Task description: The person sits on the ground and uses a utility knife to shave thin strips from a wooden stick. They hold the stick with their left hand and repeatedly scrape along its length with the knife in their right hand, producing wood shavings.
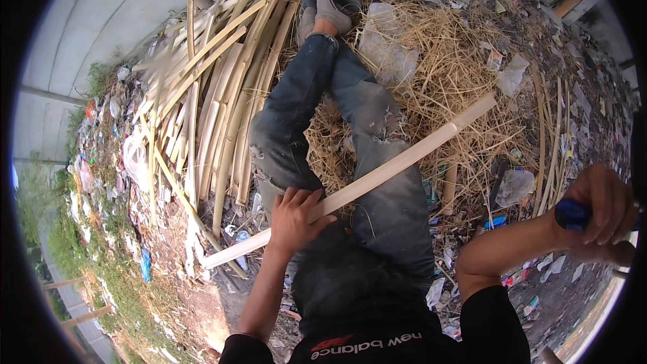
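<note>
A long, pale split-bamboo strip [404, 158] lies slantwise across my thighs. Its far end points up to the right, and the near end reaches down to the left. My left hand [296, 219] is closed over the strip's lower part, by my left thigh. Raised out at the far right, with the elbow bent, my right hand [603, 205] grips a dark blue handle [573, 214]. What the handle belongs to is hard to make out against the dark picture rim. The two hands are far apart.
Many bamboo strips [229, 101] lie piled at the left beyond my legs. Straw-like shavings [451, 61] cover the ground at the right, with a few thin strips [554, 141] farther out. Litter is scattered around. A pale panel wall [81, 34] stands at the upper left.
</note>
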Available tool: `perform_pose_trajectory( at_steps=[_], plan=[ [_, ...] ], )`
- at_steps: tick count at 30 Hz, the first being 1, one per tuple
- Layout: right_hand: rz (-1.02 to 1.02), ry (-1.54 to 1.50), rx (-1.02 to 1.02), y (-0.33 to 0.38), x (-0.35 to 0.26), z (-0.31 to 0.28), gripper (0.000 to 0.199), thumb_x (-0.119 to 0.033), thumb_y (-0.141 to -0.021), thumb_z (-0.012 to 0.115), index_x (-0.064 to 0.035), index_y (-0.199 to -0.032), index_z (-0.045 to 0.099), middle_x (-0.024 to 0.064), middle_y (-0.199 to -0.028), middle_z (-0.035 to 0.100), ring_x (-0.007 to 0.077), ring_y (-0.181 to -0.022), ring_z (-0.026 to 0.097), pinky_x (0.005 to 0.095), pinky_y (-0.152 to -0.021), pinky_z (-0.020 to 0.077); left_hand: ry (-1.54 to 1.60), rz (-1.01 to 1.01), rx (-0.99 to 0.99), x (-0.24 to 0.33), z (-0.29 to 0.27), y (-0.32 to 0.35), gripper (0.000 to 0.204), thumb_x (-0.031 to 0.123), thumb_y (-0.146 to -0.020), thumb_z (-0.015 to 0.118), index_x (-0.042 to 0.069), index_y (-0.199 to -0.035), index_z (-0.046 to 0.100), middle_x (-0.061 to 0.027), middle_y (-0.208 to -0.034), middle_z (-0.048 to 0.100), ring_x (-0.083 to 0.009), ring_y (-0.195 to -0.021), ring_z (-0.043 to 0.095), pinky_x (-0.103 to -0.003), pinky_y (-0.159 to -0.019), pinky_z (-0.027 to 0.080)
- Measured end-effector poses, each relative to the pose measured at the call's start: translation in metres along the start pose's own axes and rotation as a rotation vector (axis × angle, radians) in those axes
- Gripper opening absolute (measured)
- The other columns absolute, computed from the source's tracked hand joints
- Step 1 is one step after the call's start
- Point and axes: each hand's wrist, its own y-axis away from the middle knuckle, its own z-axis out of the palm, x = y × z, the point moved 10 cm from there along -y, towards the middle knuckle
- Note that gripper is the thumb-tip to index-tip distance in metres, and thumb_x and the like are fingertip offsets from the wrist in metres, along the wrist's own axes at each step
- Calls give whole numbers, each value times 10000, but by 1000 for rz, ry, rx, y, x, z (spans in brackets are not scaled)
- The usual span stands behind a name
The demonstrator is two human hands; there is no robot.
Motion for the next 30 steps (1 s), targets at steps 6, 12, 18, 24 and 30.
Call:
perform_pose_trajectory(
  at_steps=[6,12,18,24,30],
  plan=[
    [978,-18,574,160,179,-122,501,-585,-1106,391,-109,-1012,519,-56,-613,381,86,-449,358,404,-799,490,77,7,-62,17,25,-15,523,320,-884,818,104,-1347,704,-88,-880,668,-303,-822,676,-451,-799,493],
    [1023,-244,646,200,197,-128,467,-515,-1147,341,-102,-1061,540,-40,-664,435,99,-487,435,474,-940,525,292,-76,-121,29,33,-36,585,357,-901,833,86,-1396,681,-160,-932,715,-369,-817,730,-469,-730,575],
    [962,-201,710,189,201,-129,501,-532,-1134,388,-77,-1134,598,152,-943,696,301,-793,709,577,-1045,522,351,-71,-91,34,44,-49,574,385,-910,823,67,-1368,689,-220,-1021,745,-403,-891,748,-475,-761,587],
    [1060,392,416,201,198,-156,476,-492,-1115,490,-41,-1104,641,228,-1052,728,375,-871,732,532,-887,571,347,-59,-118,41,56,-59,500,393,-915,801,53,-1271,715,-194,-1021,764,-425,-866,753,-497,-760,597],
    [1166,1760,-118,228,195,-153,613,-522,-1075,544,16,-836,714,266,-766,699,488,-799,699,541,-747,552,271,-64,-68,55,52,-65,481,355,-899,807,69,-1273,704,-169,-973,758,-401,-820,752,-489,-719,605]
  ],
)
